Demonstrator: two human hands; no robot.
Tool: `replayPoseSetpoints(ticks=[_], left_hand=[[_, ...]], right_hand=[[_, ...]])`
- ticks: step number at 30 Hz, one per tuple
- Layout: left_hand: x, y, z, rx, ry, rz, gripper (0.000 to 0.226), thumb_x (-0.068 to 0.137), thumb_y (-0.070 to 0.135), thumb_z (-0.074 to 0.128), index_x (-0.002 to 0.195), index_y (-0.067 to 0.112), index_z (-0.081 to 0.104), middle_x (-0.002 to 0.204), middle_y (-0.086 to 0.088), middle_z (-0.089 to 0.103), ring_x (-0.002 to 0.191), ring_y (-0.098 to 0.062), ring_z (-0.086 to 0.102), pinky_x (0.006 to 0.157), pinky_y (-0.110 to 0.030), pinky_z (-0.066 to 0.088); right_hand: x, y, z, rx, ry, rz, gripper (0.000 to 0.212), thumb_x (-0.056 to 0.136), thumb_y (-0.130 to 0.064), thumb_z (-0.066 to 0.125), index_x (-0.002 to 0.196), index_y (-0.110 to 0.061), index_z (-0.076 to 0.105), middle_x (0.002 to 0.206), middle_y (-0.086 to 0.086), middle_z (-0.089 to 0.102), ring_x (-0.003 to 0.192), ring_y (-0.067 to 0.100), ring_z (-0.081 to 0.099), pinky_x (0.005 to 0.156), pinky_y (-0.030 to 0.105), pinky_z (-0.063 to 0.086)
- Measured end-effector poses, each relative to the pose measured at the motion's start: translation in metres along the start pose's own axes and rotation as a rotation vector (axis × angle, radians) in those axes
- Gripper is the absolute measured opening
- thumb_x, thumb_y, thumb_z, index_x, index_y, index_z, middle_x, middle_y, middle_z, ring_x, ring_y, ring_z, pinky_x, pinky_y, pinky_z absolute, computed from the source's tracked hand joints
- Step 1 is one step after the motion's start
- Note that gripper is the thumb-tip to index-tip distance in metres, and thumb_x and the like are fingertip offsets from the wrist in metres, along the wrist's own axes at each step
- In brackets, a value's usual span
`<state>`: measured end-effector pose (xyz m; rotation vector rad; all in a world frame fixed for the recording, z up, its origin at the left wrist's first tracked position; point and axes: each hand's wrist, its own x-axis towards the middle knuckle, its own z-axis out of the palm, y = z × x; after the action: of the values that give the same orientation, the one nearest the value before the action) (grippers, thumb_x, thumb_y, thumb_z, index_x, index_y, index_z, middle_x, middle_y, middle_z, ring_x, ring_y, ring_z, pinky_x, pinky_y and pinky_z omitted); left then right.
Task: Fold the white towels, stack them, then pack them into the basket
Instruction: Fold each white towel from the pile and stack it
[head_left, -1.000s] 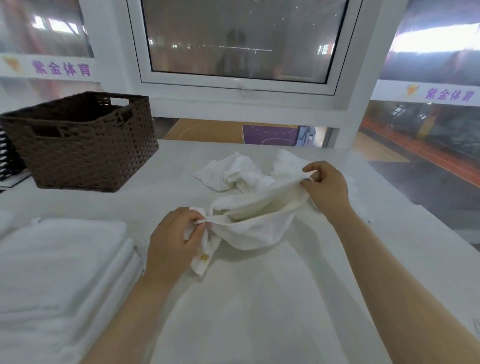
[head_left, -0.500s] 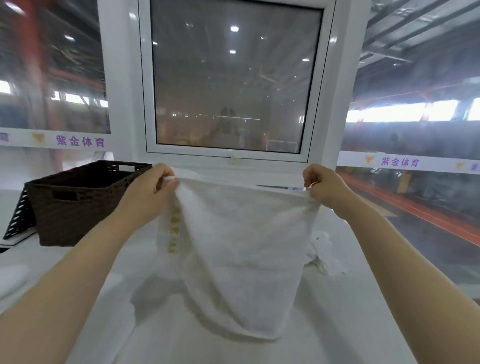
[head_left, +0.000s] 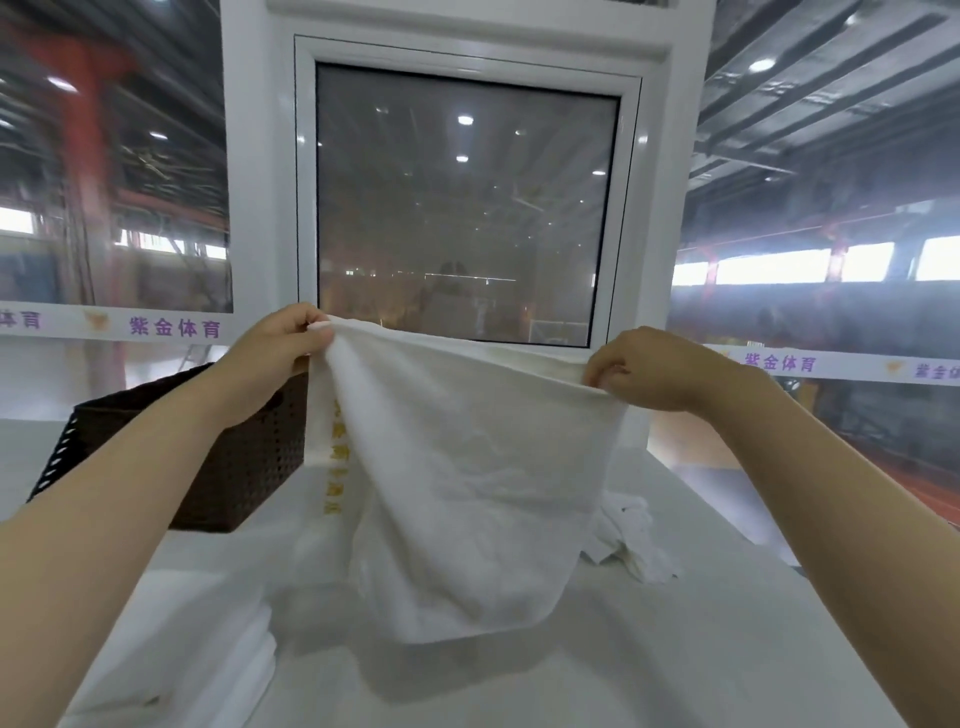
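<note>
**Item: White Towel, Held Open Before Folding**

Towel (head_left: 467, 499): white, with a gold embroidered strip running down near its left edge. It hung in the air above the white table (head_left: 727, 649), spread by its top edge; that edge sagged slightly between the hands. The lower hem hung free, just above or brushing the tabletop; which could not be told.

Left hand (head_left: 275, 353): raised, fingers curled, pinching the towel's upper left corner.

Right hand (head_left: 649, 369): raised at nearly the same height, fingertips pressed together on the upper right corner.

Folded towel stack (head_left: 218, 670): white, on the table at lower left, partly hidden by the left forearm.

Unfolded towels (head_left: 631, 540): a crumpled white heap on the table, behind and to the right of the hanging towel.

Basket (head_left: 249, 457): dark brown, woven, on the table at left, behind the left arm; its contents did not show.

Handling note (a judgement): the step in hand appeared to be opening the towel flat ahead of the first fold. It would go best with both corners level and the top edge drawn taut to remove the sag, then the towel lowered hem-first onto bare table, apart from the heap, so that corners meet squarely and the fold matches the stack.
</note>
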<state>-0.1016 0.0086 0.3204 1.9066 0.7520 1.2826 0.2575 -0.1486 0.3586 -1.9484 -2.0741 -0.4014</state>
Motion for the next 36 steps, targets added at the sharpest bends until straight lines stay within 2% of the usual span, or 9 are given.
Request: replayPoseSetpoints(ticks=[4, 9, 13, 16, 19, 21, 26, 32, 36], left_hand=[[-0.005, -0.005, -0.001, -0.013, 0.113, 0.069, 0.02, 0.1, 0.015, 0.052, 0.08, 0.014, 0.056, 0.072, 0.01, 0.055, 0.07, -0.008, 0.05, 0.074, -0.028, 0.04], [-0.008, -0.017, 0.002, 0.089, 0.156, 0.074, 0.018, 0.098, 0.017, 0.058, 0.08, 0.016, 0.058, 0.075, 0.009, 0.059, 0.072, -0.007, 0.054, 0.076, -0.031, 0.043], [-0.01, -0.021, 0.005, 0.188, 0.237, 0.175, 0.018, 0.1, 0.025, 0.056, 0.083, 0.017, 0.057, 0.077, 0.012, 0.055, 0.074, -0.007, 0.05, 0.072, -0.029, 0.04], [-0.011, -0.026, 0.008, 0.203, 0.163, 0.123, 0.017, 0.099, 0.025, 0.056, 0.084, 0.019, 0.059, 0.078, 0.012, 0.058, 0.074, -0.005, 0.051, 0.073, -0.03, 0.04], [-0.016, -0.03, 0.007, 0.303, 0.169, 0.193, 0.017, 0.1, 0.027, 0.054, 0.087, 0.016, 0.056, 0.082, -0.004, 0.058, 0.074, -0.013, 0.051, 0.071, -0.032, 0.04], [-0.02, -0.028, 0.012, 0.415, 0.124, 0.241, 0.018, 0.101, 0.027, 0.052, 0.087, 0.016, 0.054, 0.078, -0.005, 0.057, 0.067, -0.009, 0.047, 0.064, -0.027, 0.038], [-0.018, -0.028, 0.014, 0.225, 0.212, 0.208, 0.018, 0.102, 0.026, 0.051, 0.09, 0.012, 0.052, 0.08, 0.004, 0.05, 0.071, -0.009, 0.044, 0.066, -0.029, 0.036], [-0.015, -0.041, 0.009, 0.102, 0.167, 0.126, 0.001, 0.1, 0.024, 0.056, 0.098, 0.024, 0.056, 0.08, 0.007, 0.06, 0.077, -0.012, 0.053, 0.077, -0.034, 0.044], [-0.017, -0.047, 0.004, 0.121, 0.17, 0.108, 0.026, 0.098, 0.023, 0.059, 0.12, 0.035, 0.057, 0.069, 0.016, 0.054, 0.075, -0.007, 0.055, 0.086, -0.029, 0.045]], right_hand=[[-0.001, 0.005, -0.001, -0.036, -0.1, -0.002, 0.047, 0.097, -0.038, 0.047, 0.055, -0.017, 0.043, 0.06, 0.003, 0.039, 0.058, 0.018, 0.037, 0.058, 0.032, 0.033], [-0.006, 0.014, 0.001, 0.037, 0.284, -0.101, 0.054, 0.087, -0.063, 0.046, 0.059, -0.016, 0.045, 0.058, 0.003, 0.048, 0.057, 0.02, 0.045, 0.057, 0.033, 0.034], [0.001, 0.018, 0.008, 0.189, -0.063, 0.022, 0.044, 0.094, -0.04, 0.06, 0.061, -0.015, 0.048, 0.063, 0.0, 0.048, 0.059, 0.013, 0.046, 0.059, 0.028, 0.033], [0.0, 0.02, 0.011, 0.24, 0.118, 0.037, 0.043, 0.095, -0.036, 0.059, 0.06, -0.018, 0.042, 0.061, -0.002, 0.041, 0.059, 0.016, 0.04, 0.058, 0.031, 0.029], [-0.007, 0.021, 0.011, 0.288, 0.023, 0.09, 0.04, 0.096, -0.036, 0.059, 0.065, -0.011, 0.055, 0.068, 0.008, 0.059, 0.065, 0.024, 0.06, 0.064, 0.033, 0.045], [-0.01, 0.021, 0.013, 0.297, 0.161, 0.122, 0.039, 0.097, -0.033, 0.056, 0.064, -0.012, 0.054, 0.069, 0.009, 0.059, 0.068, 0.024, 0.062, 0.064, 0.032, 0.044], [-0.011, 0.014, 0.023, 0.589, 0.23, 0.11, 0.038, 0.099, -0.025, 0.056, 0.062, -0.02, 0.049, 0.063, -0.004, 0.048, 0.065, 0.015, 0.048, 0.065, 0.024, 0.04], [-0.005, 0.019, 0.027, 0.716, 0.239, 0.105, 0.022, 0.098, -0.03, 0.059, 0.089, -0.01, 0.061, 0.088, 0.005, 0.063, 0.081, 0.017, 0.062, 0.074, 0.025, 0.049], [-0.006, 0.024, 0.026, 0.917, 0.215, 0.117, 0.015, 0.089, -0.018, 0.07, 0.098, -0.006, 0.067, 0.081, 0.004, 0.07, 0.076, 0.015, 0.066, 0.068, 0.02, 0.054]])
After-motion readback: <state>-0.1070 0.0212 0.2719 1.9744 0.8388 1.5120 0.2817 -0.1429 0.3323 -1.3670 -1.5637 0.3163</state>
